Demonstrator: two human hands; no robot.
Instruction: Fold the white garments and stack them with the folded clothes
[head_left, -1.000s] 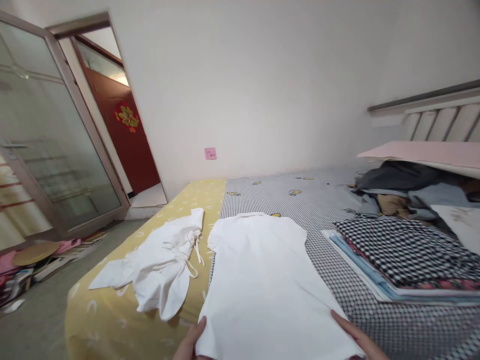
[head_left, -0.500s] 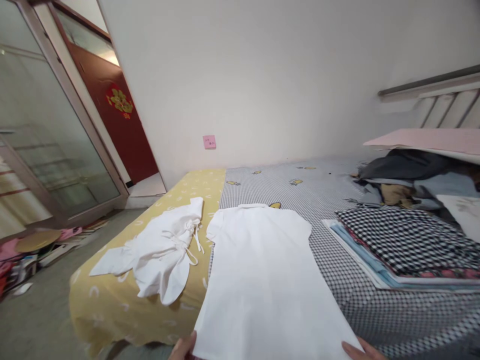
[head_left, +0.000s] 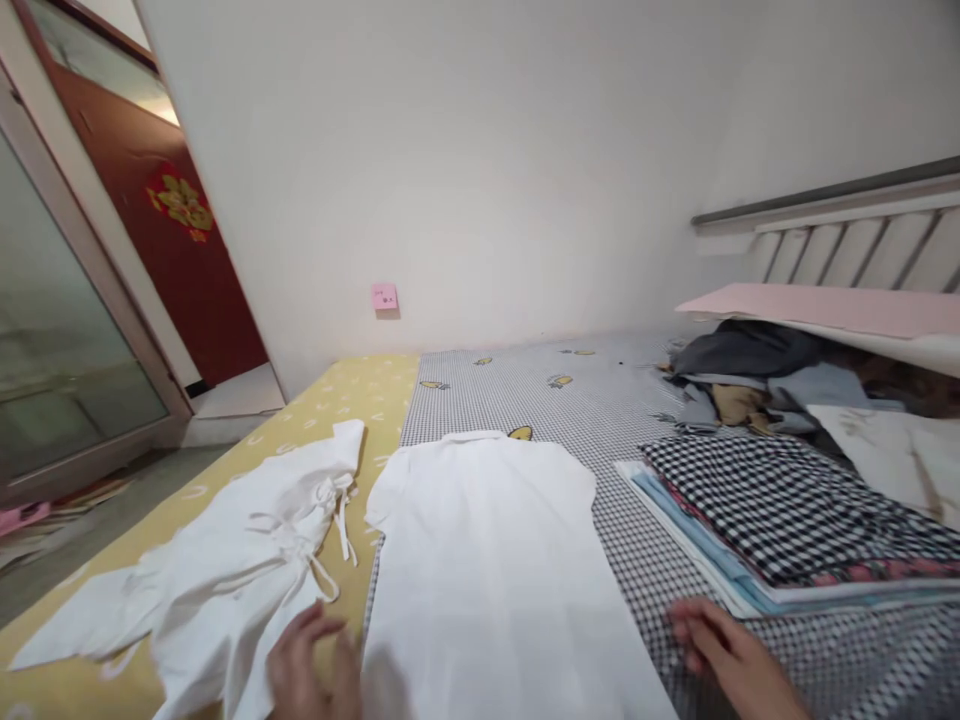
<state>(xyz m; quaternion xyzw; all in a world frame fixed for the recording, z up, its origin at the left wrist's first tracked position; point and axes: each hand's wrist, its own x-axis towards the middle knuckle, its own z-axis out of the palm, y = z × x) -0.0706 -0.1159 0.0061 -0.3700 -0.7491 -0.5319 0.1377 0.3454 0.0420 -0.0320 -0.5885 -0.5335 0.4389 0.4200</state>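
Note:
A white short-sleeved shirt [head_left: 480, 570] lies flat on the bedding, its collar toward the far wall and its lower part running out of view. To its left is a crumpled white garment with tied strings [head_left: 240, 560]. My left hand [head_left: 311, 665], slightly blurred, holds nothing and is over the yellow sheet between the two garments, close to the shirt's left edge. My right hand [head_left: 720, 650] rests empty on the checked sheet, just right of the shirt and near a folded stack of fabrics [head_left: 787, 520].
A heap of dark and blue clothes [head_left: 750, 365] lies at the bed's far right, under a pink board [head_left: 817, 308] near the slatted headboard [head_left: 847, 245]. The bed has yellow and checked sheets. A glass door and red door stand left, above a concrete floor.
Both hands have moved up the picture from the shirt's lower edge, and my left hand has moved closer to the crumpled garment. The view has turned, shifting the room leftward.

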